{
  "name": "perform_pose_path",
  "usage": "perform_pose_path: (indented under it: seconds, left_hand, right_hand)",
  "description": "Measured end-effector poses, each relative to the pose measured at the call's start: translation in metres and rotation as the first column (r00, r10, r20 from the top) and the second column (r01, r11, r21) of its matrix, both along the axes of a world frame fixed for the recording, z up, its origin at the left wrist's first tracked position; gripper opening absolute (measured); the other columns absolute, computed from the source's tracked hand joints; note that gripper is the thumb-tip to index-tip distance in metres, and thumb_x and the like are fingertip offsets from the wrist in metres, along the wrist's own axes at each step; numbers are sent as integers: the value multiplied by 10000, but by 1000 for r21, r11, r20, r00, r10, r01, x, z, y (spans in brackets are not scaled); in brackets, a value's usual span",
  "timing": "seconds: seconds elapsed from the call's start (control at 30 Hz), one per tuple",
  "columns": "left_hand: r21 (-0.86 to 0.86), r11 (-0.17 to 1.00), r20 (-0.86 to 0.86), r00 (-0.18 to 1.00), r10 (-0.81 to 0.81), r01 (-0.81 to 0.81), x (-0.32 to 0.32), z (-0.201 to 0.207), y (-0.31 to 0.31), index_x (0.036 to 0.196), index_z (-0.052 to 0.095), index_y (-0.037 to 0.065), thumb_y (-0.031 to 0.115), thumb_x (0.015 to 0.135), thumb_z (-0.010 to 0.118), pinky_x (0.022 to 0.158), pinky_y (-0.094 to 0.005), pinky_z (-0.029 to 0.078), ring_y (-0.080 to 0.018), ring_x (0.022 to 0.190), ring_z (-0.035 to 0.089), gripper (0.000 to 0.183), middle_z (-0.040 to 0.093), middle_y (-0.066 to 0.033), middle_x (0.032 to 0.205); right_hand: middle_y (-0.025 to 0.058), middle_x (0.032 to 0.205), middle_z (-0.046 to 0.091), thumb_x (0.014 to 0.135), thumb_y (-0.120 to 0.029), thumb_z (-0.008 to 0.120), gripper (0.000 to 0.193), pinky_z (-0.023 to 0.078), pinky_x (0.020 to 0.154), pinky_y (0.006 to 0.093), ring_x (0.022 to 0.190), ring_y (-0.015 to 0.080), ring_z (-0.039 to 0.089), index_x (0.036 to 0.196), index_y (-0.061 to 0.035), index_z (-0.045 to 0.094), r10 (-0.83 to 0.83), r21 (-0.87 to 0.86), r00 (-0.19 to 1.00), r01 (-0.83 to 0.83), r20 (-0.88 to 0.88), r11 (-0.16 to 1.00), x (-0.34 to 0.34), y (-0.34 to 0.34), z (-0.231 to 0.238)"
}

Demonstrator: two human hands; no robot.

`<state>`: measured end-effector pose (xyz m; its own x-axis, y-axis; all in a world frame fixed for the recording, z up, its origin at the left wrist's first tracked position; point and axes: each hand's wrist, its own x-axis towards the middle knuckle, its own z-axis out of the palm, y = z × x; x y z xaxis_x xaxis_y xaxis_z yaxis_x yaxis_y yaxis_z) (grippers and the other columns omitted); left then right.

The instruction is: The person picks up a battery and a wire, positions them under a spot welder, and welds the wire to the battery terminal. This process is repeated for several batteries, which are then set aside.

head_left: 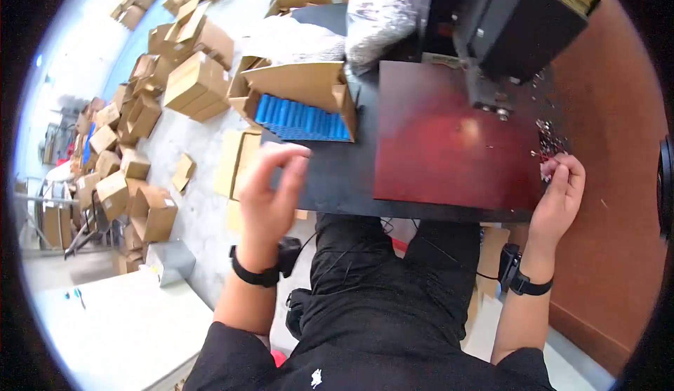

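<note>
In front of you is the work table (338, 175); a flat board (435, 159) lies on its right part, the machine (526, 29) standing over the board's far side. Left of the board sits an open carton (298, 78) with cylinders (302, 117) in it, a bag (386, 22) behind. Your left hand (269, 191) is on the carton's near side; your right hand (559, 191) is beside small parts (550, 137) at the board's right edge. Boxes (199, 85) heap on the floor to your left.
</note>
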<state>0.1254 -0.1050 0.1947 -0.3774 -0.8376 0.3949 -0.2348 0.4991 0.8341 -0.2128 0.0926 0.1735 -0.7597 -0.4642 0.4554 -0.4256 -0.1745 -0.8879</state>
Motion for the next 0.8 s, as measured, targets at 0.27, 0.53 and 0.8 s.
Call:
perform_pose_path:
  seconds: [0.27,0.53,0.8]
  left_hand:
    - [-483,863,674,692,258,150,23,-3,-62,1119,703,109,67,808,728,934,-388,446,-243,1092,593,315,629,-65,1211]
    - [-491,821,781,565,267,291,33,0,-79,1235,637,174,128,795,753,1041,-439,326,-242,1245,477,457,519,-28,1344]
    - [-512,768,825,469,315,385,30,-2,-88,1156,684,171,81,850,639,977,-388,344,-177,1095,561,322,617,0,1158]
  right_hand:
    - [25,1022,565,1079,-224,501,202,456,838,279,901,114,533,1123,-37,563,48,142,996,-37,-72,989,11,-14,-15]
    - [29,978,570,1080,-178,486,177,446,800,253,859,101,520,1131,-24,558,13,96,998,-8,-56,995,13,-15,-13]
    - [21,972,573,1075,-178,497,172,442,790,252,861,98,519,1114,-26,569,31,122,999,-25,-44,992,14,-15,-12]
